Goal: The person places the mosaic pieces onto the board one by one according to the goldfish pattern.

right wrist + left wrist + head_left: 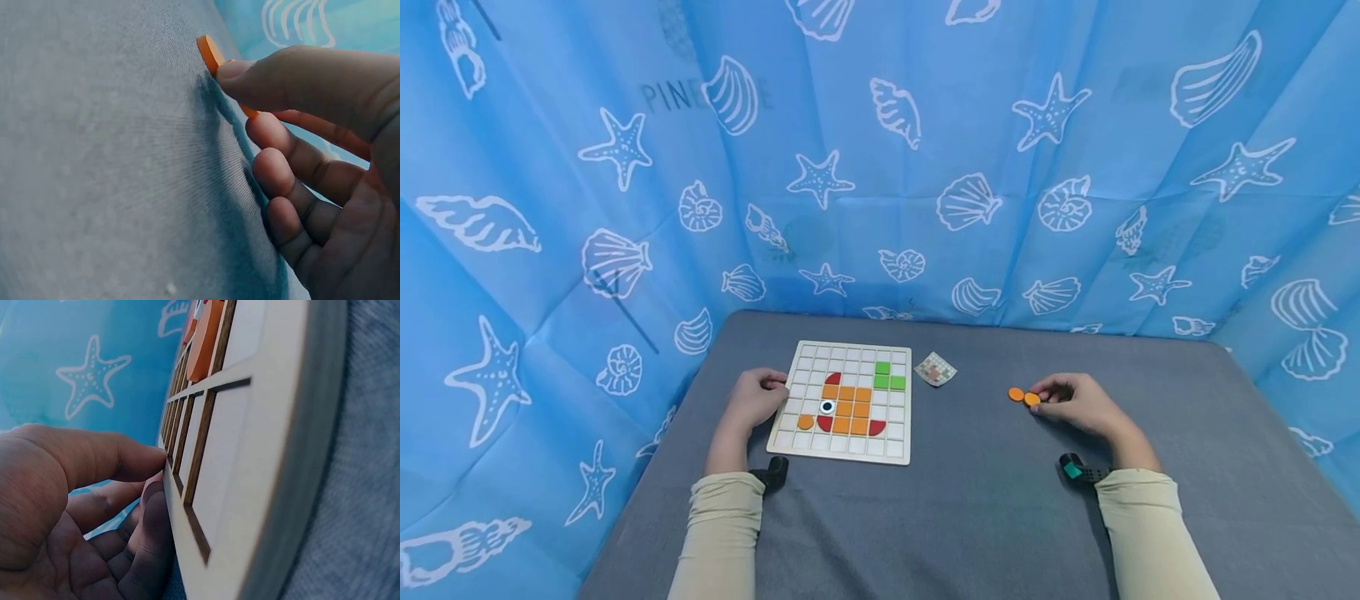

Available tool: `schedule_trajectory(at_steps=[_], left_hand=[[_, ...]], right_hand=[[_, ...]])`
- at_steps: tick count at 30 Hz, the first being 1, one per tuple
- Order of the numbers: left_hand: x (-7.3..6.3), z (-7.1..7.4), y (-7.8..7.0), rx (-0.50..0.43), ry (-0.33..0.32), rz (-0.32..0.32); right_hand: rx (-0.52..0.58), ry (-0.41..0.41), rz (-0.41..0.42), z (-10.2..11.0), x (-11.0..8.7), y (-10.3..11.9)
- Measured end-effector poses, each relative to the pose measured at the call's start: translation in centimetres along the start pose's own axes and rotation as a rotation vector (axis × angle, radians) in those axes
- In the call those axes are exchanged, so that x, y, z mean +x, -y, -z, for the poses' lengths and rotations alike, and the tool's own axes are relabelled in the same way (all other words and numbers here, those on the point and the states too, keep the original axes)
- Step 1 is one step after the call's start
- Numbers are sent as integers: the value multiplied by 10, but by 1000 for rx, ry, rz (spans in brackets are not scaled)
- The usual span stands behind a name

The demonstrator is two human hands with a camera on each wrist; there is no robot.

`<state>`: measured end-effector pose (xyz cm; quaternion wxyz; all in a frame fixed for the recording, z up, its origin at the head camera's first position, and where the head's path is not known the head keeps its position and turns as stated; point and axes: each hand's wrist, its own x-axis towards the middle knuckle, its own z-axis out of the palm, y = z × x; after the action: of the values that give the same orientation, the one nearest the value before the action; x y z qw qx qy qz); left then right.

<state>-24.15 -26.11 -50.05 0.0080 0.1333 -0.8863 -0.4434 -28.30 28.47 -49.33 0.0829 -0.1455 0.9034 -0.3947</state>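
Note:
A square white grid board (784, 444) lies on the table at the left. On it, orange squares (844, 408), red quarter-round pieces (877, 428), an eye piece (827, 407) and an orange disc (805, 422) sit in cells. Green squares (883, 367) occupy cells at its upper right. My left hand (757, 402) pinches the board's left edge, its thumb on the rim in the left wrist view. Farther right, my right hand (1081, 405) pinches another orange disc (1032, 399) between thumb and fingers, mostly hidden by the thumb in the right wrist view. A loose orange disc (1016, 393) lies beside it.
A small patterned card (936, 369) lies just right of the board. Grey cloth covers the table (970, 500). Blue curtains (865, 225) with white shells and starfish hang behind the table and along its sides.

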Motion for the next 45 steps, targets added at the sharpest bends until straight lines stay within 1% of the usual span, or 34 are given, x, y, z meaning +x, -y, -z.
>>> schedule_trajectory(at_steps=[5,8,12,15,17,21,24,30,36,41,45], left_hand=[[1,-1,0,3,10,0],[2,-2,1,9,9,3],[2,-1,1,10,4,4],[2,0,2,11,3,0],[2,0,2,12,5,0],[1,1,2,14,7,7],[1,1,3,14,7,5],[1,2,1,14,5,-6],[0,2,0,2,8,-6],[0,1,1,-2,10,-9],[2,1,1,5,7,-4]], right_hand=[[-6,-20,11,0,-1,4],[-16,-40,29,-2,1,11],[-7,-64,74,-10,7,27],[13,-72,114,-20,15,42],[39,-67,152,-30,22,54],[90,-35,252,-54,36,81],[110,3,297,-74,46,104],[127,106,339,-116,68,146],[122,209,374,-157,89,173],[127,248,393,-184,100,192],[118,276,375,-201,104,210]])
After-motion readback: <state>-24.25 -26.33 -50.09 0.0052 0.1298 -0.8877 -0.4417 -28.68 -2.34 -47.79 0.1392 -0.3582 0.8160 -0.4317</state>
